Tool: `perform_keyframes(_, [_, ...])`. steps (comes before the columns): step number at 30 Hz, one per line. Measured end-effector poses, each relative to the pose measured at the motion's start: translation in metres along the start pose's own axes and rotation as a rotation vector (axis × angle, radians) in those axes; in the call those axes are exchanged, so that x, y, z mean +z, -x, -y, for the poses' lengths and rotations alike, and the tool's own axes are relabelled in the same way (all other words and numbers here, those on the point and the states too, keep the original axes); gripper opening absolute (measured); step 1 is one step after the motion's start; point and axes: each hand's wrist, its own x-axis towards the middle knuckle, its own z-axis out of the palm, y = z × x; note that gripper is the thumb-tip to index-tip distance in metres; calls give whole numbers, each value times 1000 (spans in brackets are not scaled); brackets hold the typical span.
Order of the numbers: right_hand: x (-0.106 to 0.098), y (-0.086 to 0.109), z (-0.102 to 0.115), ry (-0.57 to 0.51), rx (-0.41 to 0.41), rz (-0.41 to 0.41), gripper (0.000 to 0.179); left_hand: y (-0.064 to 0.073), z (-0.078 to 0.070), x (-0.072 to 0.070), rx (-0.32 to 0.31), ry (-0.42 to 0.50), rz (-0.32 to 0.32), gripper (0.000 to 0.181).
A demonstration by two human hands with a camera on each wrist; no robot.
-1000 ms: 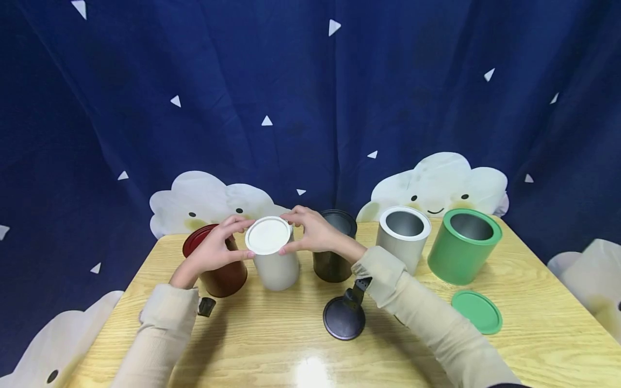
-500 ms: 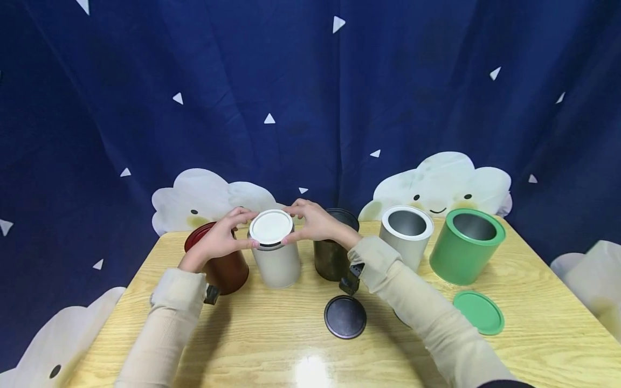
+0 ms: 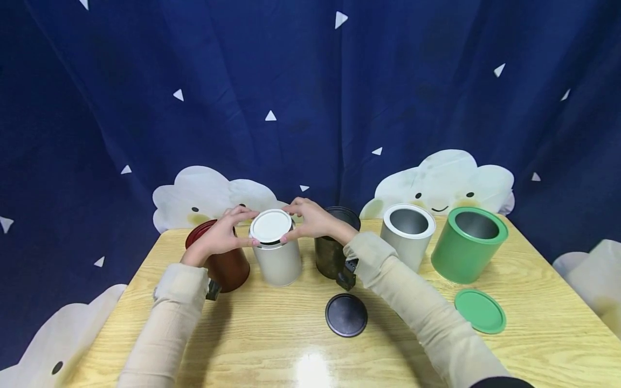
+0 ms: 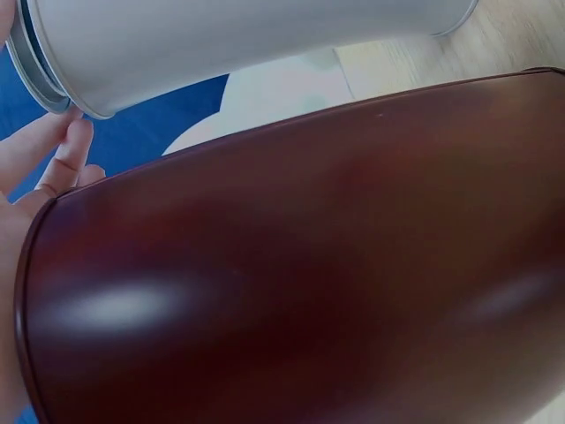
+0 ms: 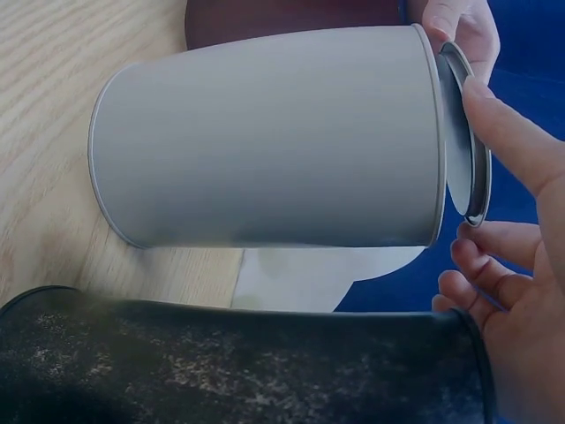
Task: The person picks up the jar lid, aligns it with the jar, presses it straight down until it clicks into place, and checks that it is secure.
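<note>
Near the far edge of the desk (image 3: 271, 334), my left hand (image 3: 224, 235) and right hand (image 3: 314, 222) pinch the white lid (image 3: 271, 225), slanted above the white can (image 3: 278, 265); I should level it before pressing.

White lid (image 3: 271, 226): round, shallow-rimmed; held at its edge by left hand (image 3: 225, 235) and right hand (image 3: 314, 221), slightly tilted over the can's mouth, a gap showing.
Off-white can (image 3: 278, 265): plain cylinder, upright on the table (image 3: 264, 339), between dark red can (image 3: 234, 272) and black can (image 3: 326, 260).

Navy curtain (image 3: 310, 108) patterned with clouds behind a wooden tabletop (image 3: 262, 339); lidless green can (image 3: 458, 256) standing near a green lid (image 3: 480, 311).
</note>
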Motion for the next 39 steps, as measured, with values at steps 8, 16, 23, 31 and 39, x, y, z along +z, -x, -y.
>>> perform_keyframes(8, [3, -2, -2, 25, 17, 18, 69, -1, 2, 1, -22, -10, 10, 66])
perform_keyframes(16, [4, -3, -2, 60, 50, 62, 70, 0, 3, 4, -54, -10, 31, 63])
perform_keyframes(23, [3, -2, -2, 56, 56, 75, 71, 0, 4, 4, -82, -4, 41, 63])
perform_keyframes(31, [3, -1, -6, 73, 39, 81, 72, 0, 5, 4, -79, -1, 34, 62])
perform_keyframes(39, [3, 0, -8, 68, 15, 51, 69, -2, 6, 5, -52, -5, 6, 55])
